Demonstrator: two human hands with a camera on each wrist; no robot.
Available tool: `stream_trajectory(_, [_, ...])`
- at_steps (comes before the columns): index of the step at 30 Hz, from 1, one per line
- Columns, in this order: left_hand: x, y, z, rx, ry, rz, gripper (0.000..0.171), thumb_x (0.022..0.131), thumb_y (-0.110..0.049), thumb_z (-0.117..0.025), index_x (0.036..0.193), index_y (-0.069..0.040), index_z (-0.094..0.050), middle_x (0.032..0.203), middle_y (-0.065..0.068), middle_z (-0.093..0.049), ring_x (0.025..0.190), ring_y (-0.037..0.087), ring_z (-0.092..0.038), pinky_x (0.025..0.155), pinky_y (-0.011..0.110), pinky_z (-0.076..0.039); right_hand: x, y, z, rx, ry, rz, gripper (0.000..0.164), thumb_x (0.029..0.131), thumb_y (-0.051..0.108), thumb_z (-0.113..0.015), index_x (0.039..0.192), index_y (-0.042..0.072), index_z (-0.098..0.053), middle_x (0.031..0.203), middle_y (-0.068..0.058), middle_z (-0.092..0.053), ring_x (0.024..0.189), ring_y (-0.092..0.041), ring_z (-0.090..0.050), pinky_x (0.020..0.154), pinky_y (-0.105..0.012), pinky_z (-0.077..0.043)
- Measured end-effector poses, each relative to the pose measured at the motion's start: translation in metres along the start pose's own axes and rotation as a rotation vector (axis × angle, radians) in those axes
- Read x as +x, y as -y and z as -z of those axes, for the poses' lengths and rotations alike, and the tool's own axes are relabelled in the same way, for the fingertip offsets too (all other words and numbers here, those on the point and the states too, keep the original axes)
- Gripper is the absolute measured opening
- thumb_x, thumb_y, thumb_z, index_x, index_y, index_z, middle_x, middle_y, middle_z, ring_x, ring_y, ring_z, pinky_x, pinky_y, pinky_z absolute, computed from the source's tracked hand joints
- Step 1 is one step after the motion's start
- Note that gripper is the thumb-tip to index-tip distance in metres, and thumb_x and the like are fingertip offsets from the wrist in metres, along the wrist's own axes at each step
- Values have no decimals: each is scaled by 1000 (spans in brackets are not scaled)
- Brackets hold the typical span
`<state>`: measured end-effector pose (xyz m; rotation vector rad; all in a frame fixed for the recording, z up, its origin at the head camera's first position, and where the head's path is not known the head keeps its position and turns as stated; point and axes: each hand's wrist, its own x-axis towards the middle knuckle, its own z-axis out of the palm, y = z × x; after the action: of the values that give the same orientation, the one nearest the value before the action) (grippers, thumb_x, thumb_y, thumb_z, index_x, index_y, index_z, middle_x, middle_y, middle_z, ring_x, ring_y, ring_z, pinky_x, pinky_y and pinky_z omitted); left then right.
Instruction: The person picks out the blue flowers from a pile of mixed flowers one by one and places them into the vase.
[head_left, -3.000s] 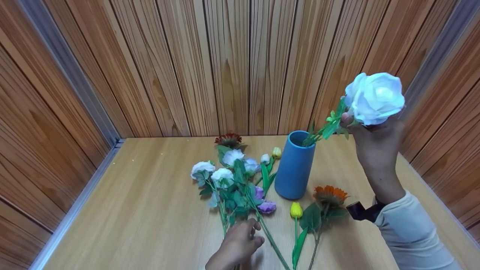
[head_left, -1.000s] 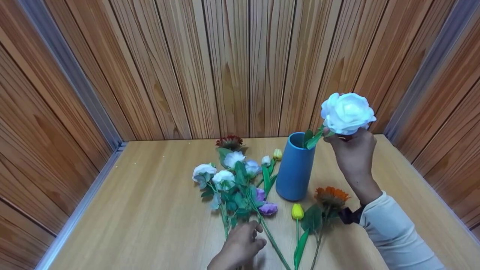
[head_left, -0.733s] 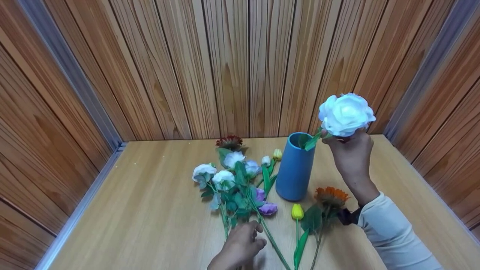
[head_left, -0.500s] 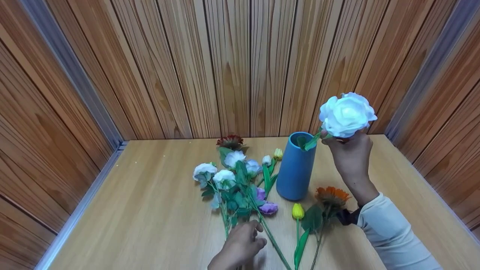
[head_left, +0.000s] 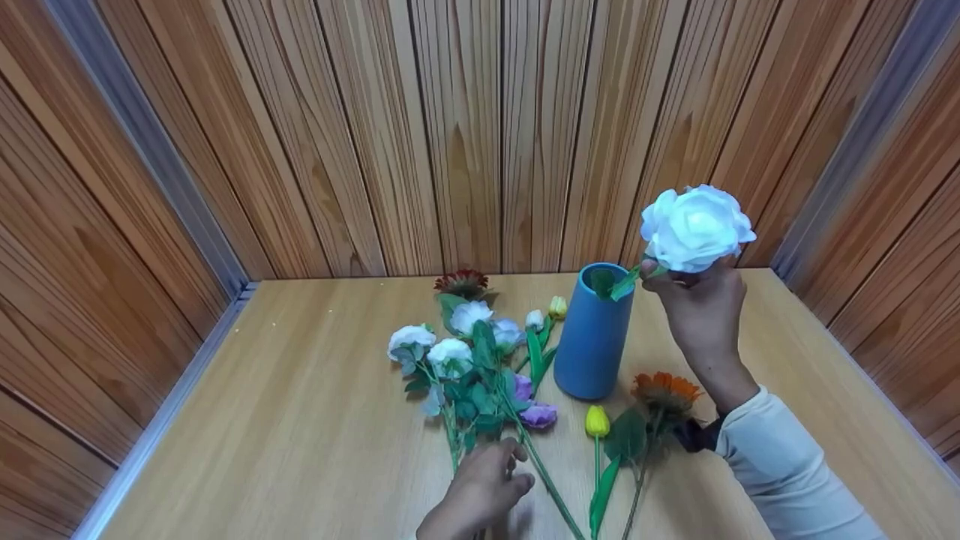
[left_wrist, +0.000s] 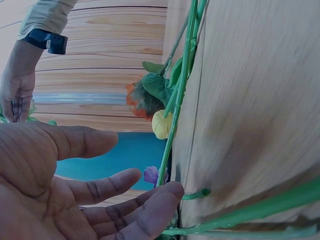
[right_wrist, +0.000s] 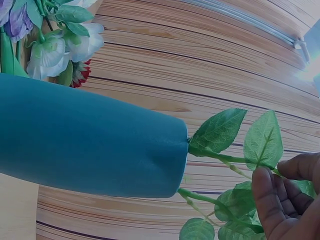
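Observation:
My right hand (head_left: 697,307) pinches the leafy stem of a large white rose (head_left: 697,229) just under its bloom, right of the blue vase (head_left: 592,334). In the right wrist view, two green leafy stems (right_wrist: 220,156) run into the mouth of the upright vase, and my thumb and fingertips hold the upper one. My left hand (head_left: 480,484) rests low over the table beside the flower stems, its fingers loosely bent and holding nothing. In the left wrist view, a green stem (left_wrist: 175,115) passes by the fingertips.
Left of the vase lie several white flowers (head_left: 450,358), a purple flower (head_left: 538,415), a dark red flower (head_left: 461,282) and pale tulips (head_left: 557,307). In front are a yellow tulip (head_left: 597,421) and an orange flower (head_left: 666,391). Wood-panelled walls (head_left: 457,135) enclose the table.
Over three seconds my right hand has come down and left with the white rose, its stem now deeper in the vase. In the last half second little moves; my left hand stays put.

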<state>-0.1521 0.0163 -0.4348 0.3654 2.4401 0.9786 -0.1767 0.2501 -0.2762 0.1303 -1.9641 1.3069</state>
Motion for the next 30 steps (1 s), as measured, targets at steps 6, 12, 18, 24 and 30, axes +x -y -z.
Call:
stream_trajectory(6, [0,-1,0,-6,-26,-5,15,80,-21,-66,93,-13,-61,80,-1,-55,77,18,-48,69,40,-40,-4,-7,3,-11,50,-49,31,79,4,-65,109,-1,-56,90,-12,-64,72,-14,-65,62,-20,-50])
stream_trajectory(12, [0,-1,2,-10,-62,-34,17,80,-21,-66,94,-13,-61,82,1,-56,77,18,-49,68,40,-40,-8,-18,1,-110,238,-153,22,85,18,-61,96,0,-63,81,-13,-65,66,-21,-66,58,-25,-51])
stream_trajectory(18, [-2,1,2,-14,-92,-87,16,80,-20,-66,93,-11,-60,81,2,-56,75,18,-50,66,38,-40,-17,-31,-10,-195,404,-236,22,85,23,-61,97,5,-63,85,-9,-66,69,-20,-65,59,-26,-51])
stream_trajectory(24, [-2,3,4,-48,-85,-77,16,80,-18,-66,92,-11,-60,81,0,-57,78,19,-53,67,39,-42,-24,-36,-22,-261,483,-257,18,84,23,-63,93,7,-63,83,-7,-66,67,-17,-65,61,-30,-52])
stream_trajectory(30, [-1,5,5,-48,-116,-75,15,79,-18,-66,91,-11,-61,80,-1,-57,77,18,-53,66,37,-42,-26,-39,-29,-255,514,-305,18,84,24,-63,93,8,-62,82,-6,-65,69,-19,-64,63,-31,-52])
